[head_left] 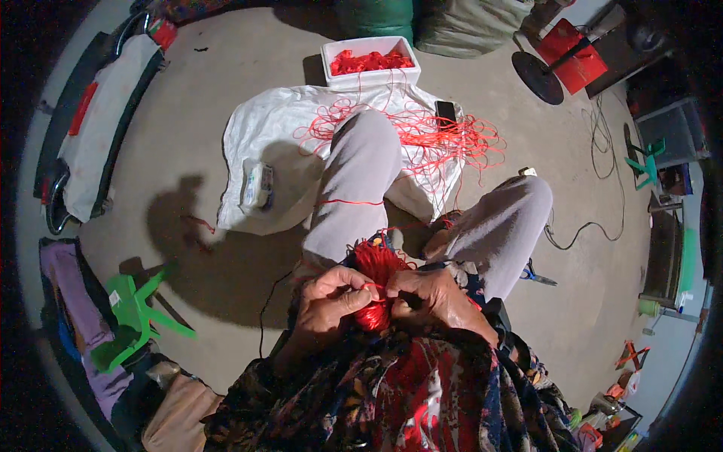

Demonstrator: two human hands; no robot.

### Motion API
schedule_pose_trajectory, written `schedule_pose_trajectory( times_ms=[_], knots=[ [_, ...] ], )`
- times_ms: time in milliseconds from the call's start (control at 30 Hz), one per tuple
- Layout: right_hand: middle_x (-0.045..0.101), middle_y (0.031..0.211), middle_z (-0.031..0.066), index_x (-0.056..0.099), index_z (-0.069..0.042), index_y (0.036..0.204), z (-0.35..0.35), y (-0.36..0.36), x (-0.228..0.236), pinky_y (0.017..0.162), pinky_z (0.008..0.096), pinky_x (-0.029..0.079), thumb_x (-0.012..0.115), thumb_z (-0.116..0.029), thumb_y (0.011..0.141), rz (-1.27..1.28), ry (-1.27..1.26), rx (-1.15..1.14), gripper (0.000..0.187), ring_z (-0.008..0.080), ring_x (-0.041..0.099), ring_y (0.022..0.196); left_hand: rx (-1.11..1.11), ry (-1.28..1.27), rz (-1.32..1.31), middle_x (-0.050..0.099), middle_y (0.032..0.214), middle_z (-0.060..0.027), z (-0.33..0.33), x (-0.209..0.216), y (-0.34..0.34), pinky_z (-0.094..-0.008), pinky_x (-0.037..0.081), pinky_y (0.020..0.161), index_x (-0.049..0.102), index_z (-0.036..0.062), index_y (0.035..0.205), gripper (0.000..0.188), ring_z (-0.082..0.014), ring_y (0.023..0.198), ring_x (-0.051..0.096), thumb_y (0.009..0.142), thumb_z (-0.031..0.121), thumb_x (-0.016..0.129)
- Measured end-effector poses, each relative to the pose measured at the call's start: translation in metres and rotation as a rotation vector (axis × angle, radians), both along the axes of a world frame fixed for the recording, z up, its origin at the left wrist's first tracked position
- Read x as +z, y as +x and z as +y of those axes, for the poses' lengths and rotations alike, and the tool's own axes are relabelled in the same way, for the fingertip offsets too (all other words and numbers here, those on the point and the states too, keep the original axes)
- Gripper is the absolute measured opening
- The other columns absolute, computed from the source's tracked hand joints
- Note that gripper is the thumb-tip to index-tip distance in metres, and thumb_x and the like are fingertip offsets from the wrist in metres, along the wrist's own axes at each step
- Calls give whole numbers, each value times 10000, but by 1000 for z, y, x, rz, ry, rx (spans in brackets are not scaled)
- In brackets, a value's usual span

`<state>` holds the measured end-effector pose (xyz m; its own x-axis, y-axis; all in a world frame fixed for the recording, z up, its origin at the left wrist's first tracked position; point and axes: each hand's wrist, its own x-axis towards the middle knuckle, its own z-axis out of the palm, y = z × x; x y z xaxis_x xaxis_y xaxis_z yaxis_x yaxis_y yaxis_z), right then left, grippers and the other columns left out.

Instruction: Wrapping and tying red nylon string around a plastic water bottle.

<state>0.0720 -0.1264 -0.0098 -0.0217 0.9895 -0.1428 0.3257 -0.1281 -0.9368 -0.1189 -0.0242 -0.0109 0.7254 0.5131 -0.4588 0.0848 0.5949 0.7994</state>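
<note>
A thick bundle of red cord (376,262) lies in my lap between my two hands. On its left side my left hand (331,301) is closed, thumb and forefinger pinching a strand of the red cord that crosses the bundle. Against the right side, my right hand (437,295) has its fingers curled in and pinches the cord close to the same spot. The exact grip of the right fingertips is partly hidden. A single red strand (350,202) runs over my left knee. Beyond my knees, loose loops of red cord (452,139) spread over a white sheet (260,113).
A white foam box (373,78) of red cord stands past the sheet. A phone (446,113) and a white packet (258,187) lie on the sheet. Scissors (538,277) rest by my right leg. A green stool (135,316) is at left, a black cable (602,237) at right.
</note>
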Motion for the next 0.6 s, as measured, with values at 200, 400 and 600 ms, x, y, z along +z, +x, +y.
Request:
schedule_pose_trajectory(
  times_ms=[200,400,600],
  knots=[
    [621,760,84,595,-7,891,-7,0,7,663,280,455,597,54,729,17,94,-50,173,154,582,690,18,-176,-6,665,918,-80,0,-11,5,-283,483,841,610,-1,922,152,-140,870,619,900,146,643],
    [529,714,-15,557,-34,876,-9,4,-8,581,243,388,637,-10,777,311,20,-62,129,88,473,617,42,-166,-93,666,912,-97,0,-8,8,-284,485,814,550,14,955,124,-146,861,617,922,123,602],
    [413,681,-62,529,-54,843,-10,1,-6,537,217,265,598,-39,824,485,16,-96,73,44,335,607,51,-140,-46,665,910,-121,-5,1,15,-289,492,783,512,21,984,123,-146,833,614,934,112,578]
  ],
)
